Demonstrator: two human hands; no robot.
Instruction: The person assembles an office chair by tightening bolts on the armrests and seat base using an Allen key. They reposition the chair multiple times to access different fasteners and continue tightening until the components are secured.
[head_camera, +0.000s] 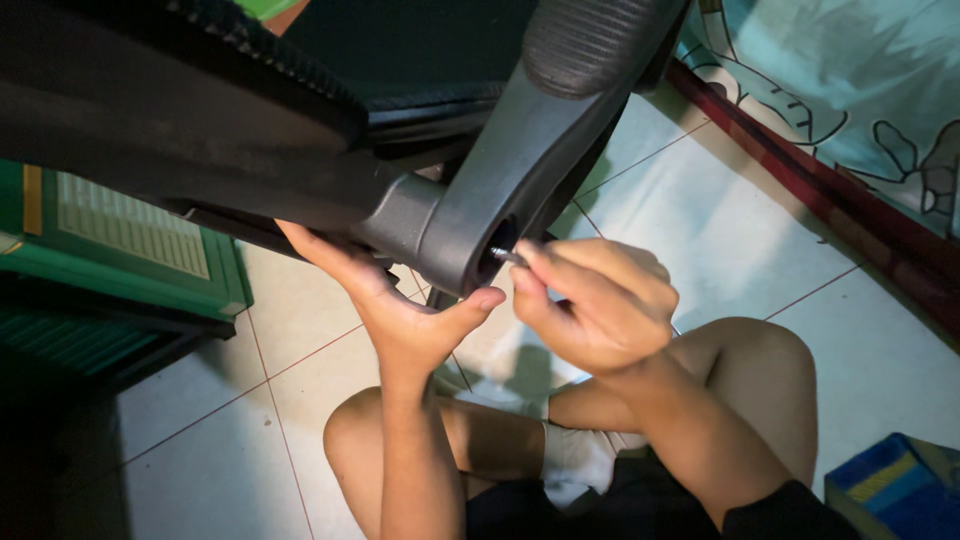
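Dark grey armrest bracket (470, 215), curved, with what looks like a bolt (507, 257) at its hole.

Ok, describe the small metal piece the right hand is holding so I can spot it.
Start at the big grey chair arm bracket across the top. At its round lower end is a dark hole; the bolt pokes from it, pinched by the right hand. It is the only shiny metal there.

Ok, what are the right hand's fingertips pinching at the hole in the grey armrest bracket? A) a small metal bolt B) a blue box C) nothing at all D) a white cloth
A: the right hand pinches a small metal bolt at the hole in the grey armrest bracket, while the left hand supports the bracket from below.
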